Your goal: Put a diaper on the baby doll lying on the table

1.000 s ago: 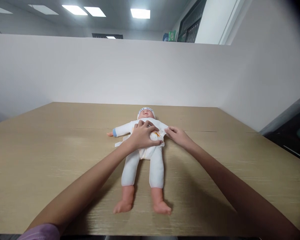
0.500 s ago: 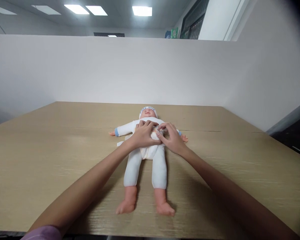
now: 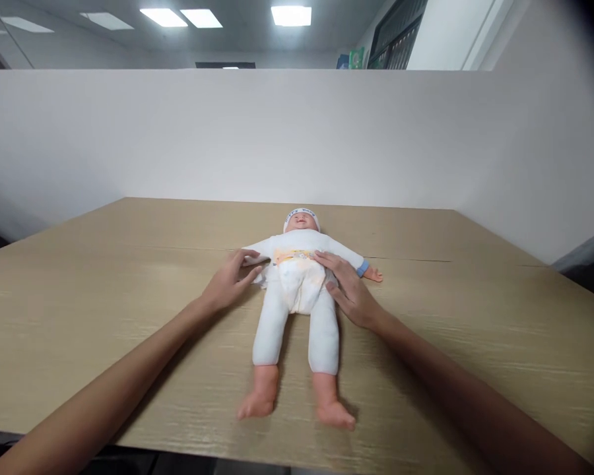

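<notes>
Okay, diaper (image 3: pixel 301 282)'s been laid over the doll (image 3: pixel 301 239)'s belly, but one side wing (image 3: pixel 261 278) at its hip looks unfastened. Left hand (image 3: pixel 231 277)'s held loosely there, right hand (image 3: pixel 349 287)'s rested flat across the doll's other hip, nothing visibly gripped.

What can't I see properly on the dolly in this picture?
In the head view:
Back of the doll: hidden, because it lies face up on the table.
Doll's hand at picture left: hidden behind the person's left hand.
Part of the diaper: covered by the person's right hand.
Letters on the headband: too small to read.
</notes>
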Demonstrator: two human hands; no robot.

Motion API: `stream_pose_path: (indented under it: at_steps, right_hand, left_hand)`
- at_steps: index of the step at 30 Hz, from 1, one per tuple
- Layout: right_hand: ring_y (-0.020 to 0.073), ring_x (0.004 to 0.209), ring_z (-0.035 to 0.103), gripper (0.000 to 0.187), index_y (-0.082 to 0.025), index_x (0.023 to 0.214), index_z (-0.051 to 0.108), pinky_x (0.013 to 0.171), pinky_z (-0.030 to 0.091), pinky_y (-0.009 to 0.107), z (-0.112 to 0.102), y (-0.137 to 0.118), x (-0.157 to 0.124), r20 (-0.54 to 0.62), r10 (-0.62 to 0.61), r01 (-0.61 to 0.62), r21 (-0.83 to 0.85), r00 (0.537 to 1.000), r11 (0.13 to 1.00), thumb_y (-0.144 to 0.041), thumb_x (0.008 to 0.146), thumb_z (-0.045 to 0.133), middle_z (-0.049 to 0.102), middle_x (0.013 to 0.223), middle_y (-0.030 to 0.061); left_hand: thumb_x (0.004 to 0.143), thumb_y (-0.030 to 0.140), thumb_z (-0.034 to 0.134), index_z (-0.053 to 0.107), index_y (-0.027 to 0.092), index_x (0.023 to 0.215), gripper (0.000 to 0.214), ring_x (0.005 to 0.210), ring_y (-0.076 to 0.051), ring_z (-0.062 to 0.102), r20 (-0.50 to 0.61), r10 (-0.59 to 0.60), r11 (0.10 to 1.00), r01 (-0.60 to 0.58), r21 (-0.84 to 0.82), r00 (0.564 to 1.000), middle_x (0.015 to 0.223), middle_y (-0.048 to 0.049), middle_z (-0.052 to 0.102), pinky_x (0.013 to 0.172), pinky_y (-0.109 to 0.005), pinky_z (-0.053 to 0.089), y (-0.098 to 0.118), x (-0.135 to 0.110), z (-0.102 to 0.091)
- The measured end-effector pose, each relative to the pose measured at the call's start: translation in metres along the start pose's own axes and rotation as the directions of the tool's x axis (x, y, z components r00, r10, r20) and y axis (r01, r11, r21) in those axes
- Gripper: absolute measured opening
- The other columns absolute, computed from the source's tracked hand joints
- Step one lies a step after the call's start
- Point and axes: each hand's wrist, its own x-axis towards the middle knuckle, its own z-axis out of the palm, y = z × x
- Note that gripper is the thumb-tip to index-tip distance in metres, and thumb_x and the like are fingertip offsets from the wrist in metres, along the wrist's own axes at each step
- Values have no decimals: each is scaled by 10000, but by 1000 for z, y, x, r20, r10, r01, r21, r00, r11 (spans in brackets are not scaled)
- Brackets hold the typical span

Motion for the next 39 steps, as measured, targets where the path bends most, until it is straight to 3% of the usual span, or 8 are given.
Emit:
stream_pose_path:
  at_steps: [6,9,12,19,26,33,36,39]
  right_hand:
    - [300,1354,557,387,-279,1406,560,1154,424,494,-4,-38,30,-67,8,-16,-127,998,992,-423,1058,475,630,1433,91]
    - [271,1056,645,311,-264,1226,591,941,497,417,1,-62,61,5,50,-48,-148,999,988,-498,1033,523,692,1145,78]
    - [240,889,615,270,-255,991,566,788,452,367,10,-73,87,64,121,-101,-251,991,963,-525,994,568,669,958,37]
    - [199,773,539,336,-247,782,434,666,344,330,26,-61,100,116,281,-229,-333,953,915,-474,911,644,624,843,11]
    - [179,742,519,326,-243,795,474,666,335,319,28,-49,97,132,274,-239,-231,953,943,-498,905,646,593,791,-16]
    - [180,741,537,416,-238,806,517,669,348,319,22,-46,97,168,282,-256,-160,945,953,-622,902,647,624,804,-10]
    - [175,731,529,412,-233,781,505,669,332,314,23,-45,98,147,278,-257,-147,949,955,-595,959,589,606,785,-7]
    - [164,694,497,394,-233,735,455,652,297,317,26,-43,99,138,300,-278,-160,944,947,-482,1040,463,562,733,-11]
  left_hand:
    - [931,554,569,623,203,972,358,1016,-304,608,87,-51,972,29,231,995,1042,-113,699,890,-425,473,-27,-3,-5]
    - [888,555,616,584,217,850,341,895,-273,624,119,-114,978,90,188,986,916,-80,694,763,-367,449,-25,0,-5]
    - [857,556,633,572,223,767,350,781,-237,619,172,-220,973,203,108,960,825,-45,687,682,-332,409,-23,0,-7]
    - [717,589,707,552,214,615,418,654,-168,494,253,-319,888,381,-257,914,649,10,572,608,-284,344,-24,6,-17]
    - [811,599,630,507,204,630,452,643,-133,418,251,-230,820,326,-471,940,660,14,495,639,-292,343,5,32,-17]
    - [848,556,626,503,202,613,442,656,-151,402,267,-186,856,289,-428,946,633,6,461,641,-307,332,59,49,2]
    - [858,610,616,563,195,663,462,692,-163,448,254,-144,808,262,-528,956,671,-2,506,669,-310,369,58,51,14]
    - [880,676,598,602,191,804,491,716,-155,485,219,-119,672,241,-701,968,756,-6,560,709,-304,413,45,50,24]
